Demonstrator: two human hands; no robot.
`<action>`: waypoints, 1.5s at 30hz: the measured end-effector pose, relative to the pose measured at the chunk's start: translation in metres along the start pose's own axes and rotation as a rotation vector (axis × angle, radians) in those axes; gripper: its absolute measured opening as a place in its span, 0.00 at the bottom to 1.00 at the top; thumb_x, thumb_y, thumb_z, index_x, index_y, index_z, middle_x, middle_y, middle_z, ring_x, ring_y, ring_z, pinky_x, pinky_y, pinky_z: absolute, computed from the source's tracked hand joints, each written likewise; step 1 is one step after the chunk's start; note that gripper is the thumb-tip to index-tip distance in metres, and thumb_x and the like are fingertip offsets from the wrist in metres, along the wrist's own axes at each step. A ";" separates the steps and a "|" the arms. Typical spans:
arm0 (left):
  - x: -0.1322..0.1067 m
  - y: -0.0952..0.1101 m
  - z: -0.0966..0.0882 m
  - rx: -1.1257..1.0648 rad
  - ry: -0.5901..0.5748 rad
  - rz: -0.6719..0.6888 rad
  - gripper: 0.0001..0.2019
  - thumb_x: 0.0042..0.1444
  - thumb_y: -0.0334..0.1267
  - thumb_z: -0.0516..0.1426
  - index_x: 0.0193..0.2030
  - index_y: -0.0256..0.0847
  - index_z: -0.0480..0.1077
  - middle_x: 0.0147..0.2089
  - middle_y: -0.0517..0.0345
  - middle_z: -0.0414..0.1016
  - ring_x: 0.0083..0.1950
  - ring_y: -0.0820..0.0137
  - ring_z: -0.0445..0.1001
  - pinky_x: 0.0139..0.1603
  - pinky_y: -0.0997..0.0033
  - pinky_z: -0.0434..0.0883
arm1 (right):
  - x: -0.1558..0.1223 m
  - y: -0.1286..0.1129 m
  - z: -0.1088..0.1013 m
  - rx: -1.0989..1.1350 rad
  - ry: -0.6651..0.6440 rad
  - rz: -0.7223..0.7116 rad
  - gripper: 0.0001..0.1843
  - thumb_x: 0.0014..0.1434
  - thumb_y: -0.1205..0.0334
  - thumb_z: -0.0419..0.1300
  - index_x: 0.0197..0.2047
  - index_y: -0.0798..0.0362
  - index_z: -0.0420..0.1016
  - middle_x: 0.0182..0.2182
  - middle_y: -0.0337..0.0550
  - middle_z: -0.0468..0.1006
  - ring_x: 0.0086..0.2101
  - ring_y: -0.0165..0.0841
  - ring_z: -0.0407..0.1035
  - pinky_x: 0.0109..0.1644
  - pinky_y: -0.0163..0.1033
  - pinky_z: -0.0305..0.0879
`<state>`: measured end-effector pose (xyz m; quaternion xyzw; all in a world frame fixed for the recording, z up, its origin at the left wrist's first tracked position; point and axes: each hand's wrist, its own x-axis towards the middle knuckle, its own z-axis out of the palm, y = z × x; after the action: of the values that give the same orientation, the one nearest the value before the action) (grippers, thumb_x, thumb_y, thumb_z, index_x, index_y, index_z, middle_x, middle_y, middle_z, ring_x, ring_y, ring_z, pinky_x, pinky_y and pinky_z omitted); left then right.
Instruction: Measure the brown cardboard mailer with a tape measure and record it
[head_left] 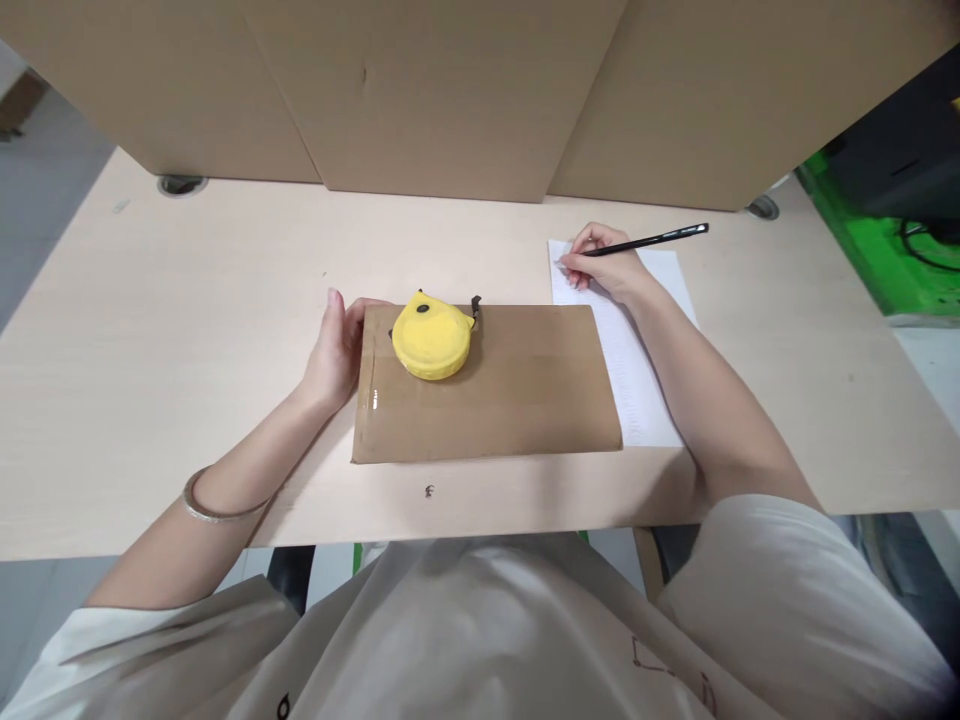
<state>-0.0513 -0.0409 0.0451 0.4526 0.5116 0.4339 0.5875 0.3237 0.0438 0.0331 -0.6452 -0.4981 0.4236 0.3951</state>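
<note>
the black pen (667, 238) is in the right hand (600, 262), at the upper right of the frame. the thumb and fingers are closed together on its lower part, and its free end points to the right and slightly up; the tip is hidden by the fingers. this hand rests over the upper part of the white paper (649, 415), and the forearm comes from the lower right, lying across the sheet. the left hand (337, 345), left of the centre, is at the upper left corner of the cardboard box (532, 390). its thumb is raised, apart from the fingers, which go partly out of sight behind the corner; i cannot tell if they press it. the yellow pouch (431, 340) lies on the box, to the right of this hand.
</note>
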 end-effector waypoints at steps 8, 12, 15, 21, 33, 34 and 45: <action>-0.001 0.000 0.000 -0.041 -0.012 0.006 0.41 0.53 0.89 0.52 0.33 0.48 0.73 0.41 0.51 0.87 0.58 0.44 0.84 0.56 0.46 0.83 | 0.000 -0.001 0.004 -0.058 0.009 -0.037 0.21 0.59 0.79 0.70 0.27 0.48 0.65 0.20 0.40 0.72 0.20 0.25 0.63 0.21 0.30 0.60; 0.000 -0.001 -0.001 -0.041 -0.017 0.013 0.42 0.55 0.88 0.52 0.35 0.46 0.75 0.42 0.49 0.87 0.55 0.46 0.85 0.55 0.48 0.83 | 0.000 0.000 0.005 -0.087 0.039 -0.026 0.21 0.55 0.80 0.69 0.28 0.48 0.63 0.20 0.38 0.70 0.20 0.25 0.62 0.20 0.30 0.58; 0.000 -0.001 -0.001 -0.056 -0.001 0.000 0.42 0.58 0.87 0.52 0.37 0.45 0.77 0.42 0.49 0.87 0.52 0.50 0.86 0.52 0.51 0.82 | 0.004 0.005 0.004 -0.081 0.049 -0.047 0.21 0.50 0.79 0.68 0.29 0.46 0.62 0.20 0.37 0.69 0.20 0.27 0.59 0.18 0.32 0.54; 0.000 0.000 0.002 -0.086 0.015 -0.020 0.38 0.70 0.77 0.47 0.39 0.43 0.78 0.41 0.50 0.86 0.46 0.56 0.86 0.48 0.56 0.82 | 0.012 0.014 0.002 -0.039 0.056 -0.078 0.26 0.47 0.79 0.72 0.30 0.45 0.60 0.19 0.36 0.68 0.20 0.29 0.61 0.19 0.35 0.54; 0.000 -0.003 0.001 -0.069 -0.008 0.030 0.38 0.64 0.81 0.52 0.37 0.43 0.75 0.43 0.48 0.87 0.48 0.54 0.85 0.51 0.54 0.82 | 0.014 0.017 0.003 -0.067 0.074 -0.096 0.23 0.46 0.79 0.70 0.25 0.45 0.62 0.18 0.36 0.68 0.20 0.28 0.59 0.19 0.35 0.53; 0.000 -0.003 0.001 -0.067 -0.011 0.031 0.38 0.64 0.81 0.52 0.37 0.43 0.75 0.43 0.48 0.87 0.48 0.54 0.85 0.51 0.54 0.82 | 0.013 0.017 0.003 -0.054 0.070 -0.098 0.23 0.46 0.78 0.70 0.25 0.46 0.62 0.18 0.36 0.68 0.20 0.28 0.59 0.19 0.35 0.53; 0.002 -0.004 -0.001 -0.054 -0.024 0.034 0.36 0.69 0.77 0.49 0.37 0.44 0.74 0.38 0.47 0.84 0.55 0.51 0.86 0.54 0.51 0.84 | 0.011 0.012 0.005 -0.092 0.062 -0.097 0.21 0.46 0.80 0.66 0.24 0.46 0.62 0.17 0.35 0.68 0.19 0.27 0.60 0.20 0.34 0.55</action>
<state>-0.0518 -0.0395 0.0405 0.4503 0.4849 0.4522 0.5980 0.3239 0.0530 0.0187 -0.6507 -0.5351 0.3605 0.4005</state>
